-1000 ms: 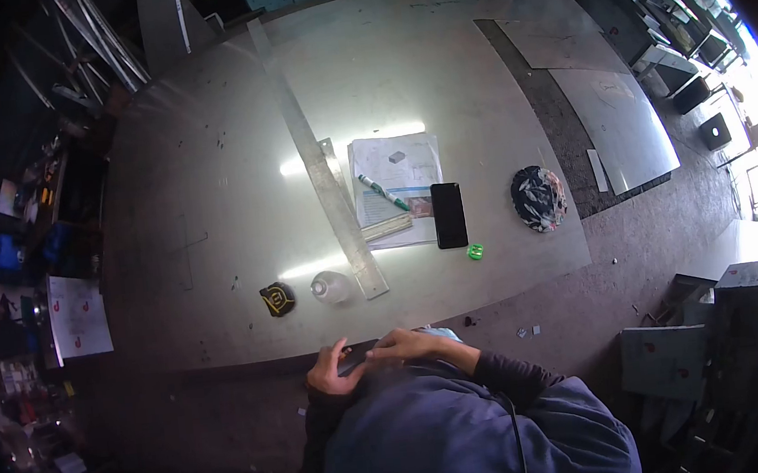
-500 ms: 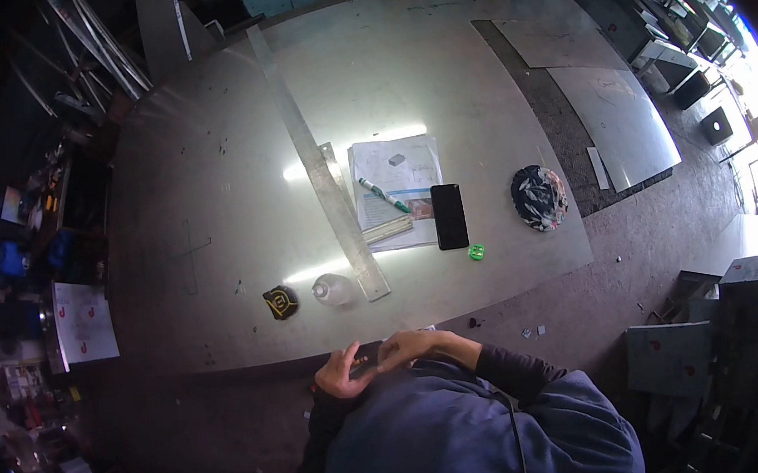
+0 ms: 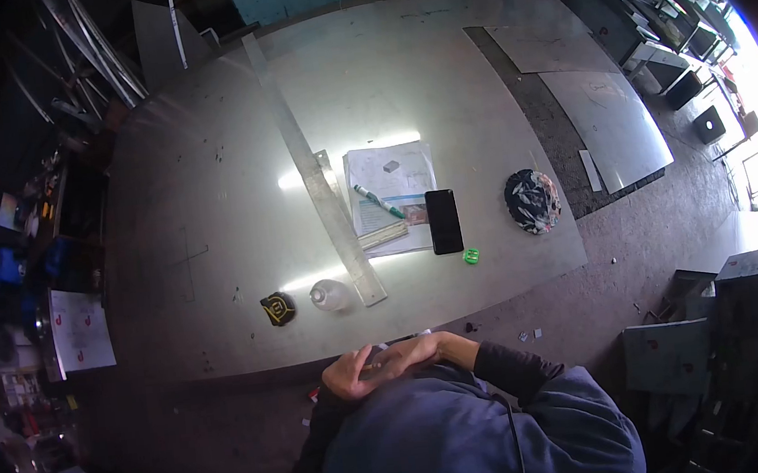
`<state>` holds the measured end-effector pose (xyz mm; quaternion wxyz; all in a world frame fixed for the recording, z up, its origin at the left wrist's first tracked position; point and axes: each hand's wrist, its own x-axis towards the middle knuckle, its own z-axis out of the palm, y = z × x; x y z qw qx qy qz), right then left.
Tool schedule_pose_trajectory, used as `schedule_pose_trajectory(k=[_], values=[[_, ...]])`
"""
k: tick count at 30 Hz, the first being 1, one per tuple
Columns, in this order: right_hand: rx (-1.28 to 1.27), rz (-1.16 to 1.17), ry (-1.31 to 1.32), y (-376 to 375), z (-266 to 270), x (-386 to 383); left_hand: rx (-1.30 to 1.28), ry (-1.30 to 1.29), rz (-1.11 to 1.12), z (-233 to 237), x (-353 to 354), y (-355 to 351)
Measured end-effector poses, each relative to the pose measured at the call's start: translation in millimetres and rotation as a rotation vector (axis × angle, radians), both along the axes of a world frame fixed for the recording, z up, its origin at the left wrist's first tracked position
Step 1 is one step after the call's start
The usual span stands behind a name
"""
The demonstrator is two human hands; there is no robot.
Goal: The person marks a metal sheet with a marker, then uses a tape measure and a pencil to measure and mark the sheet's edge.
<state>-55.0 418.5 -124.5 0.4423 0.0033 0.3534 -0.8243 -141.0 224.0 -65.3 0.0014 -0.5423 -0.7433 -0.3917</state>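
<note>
Just off the near edge of the metal sheet, in front of my body, my left hand and my right hand meet. The left hand's fingers are bent inward, close to the right hand. My right hand has its fingers pressed together, pointing towards the left. A small pale bit shows between the hands, too small to name. Nearest to them on the sheet lie a black and yellow tape measure, a translucent bottle and the end of a long flat metal bar.
On the large metal sheet lie printed papers, a green and white marker, a scale ruler, a black phone, a small green object and a patterned cloth cap. Smaller sheets rest at right.
My hands have drawn closer together, and the raised finger of my left hand has folded inward. The view has shifted slightly; the things on the sheet have kept their places.
</note>
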Motion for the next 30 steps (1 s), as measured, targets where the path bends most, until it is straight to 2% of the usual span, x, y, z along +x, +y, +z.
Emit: schedule_pose_trajectory(k=[7,9,15,21,30], values=[[0.033,0.008,-0.025,1,-6,2,0.088,0.115,0.022,-15,-4,5],[-0.100,-0.100,-0.054,-4,-6,5,0.084,0.136,0.031,-17,-3,4],[-0.222,-0.167,-0.086,-9,-11,7,0.103,0.153,0.057,-18,-4,4],[-0.058,-0.169,-0.051,-4,-7,3,0.080,0.190,0.085,-21,-4,1],[-0.179,-0.385,-0.068,-11,-1,5,0.056,0.244,0.125,-17,-7,2]])
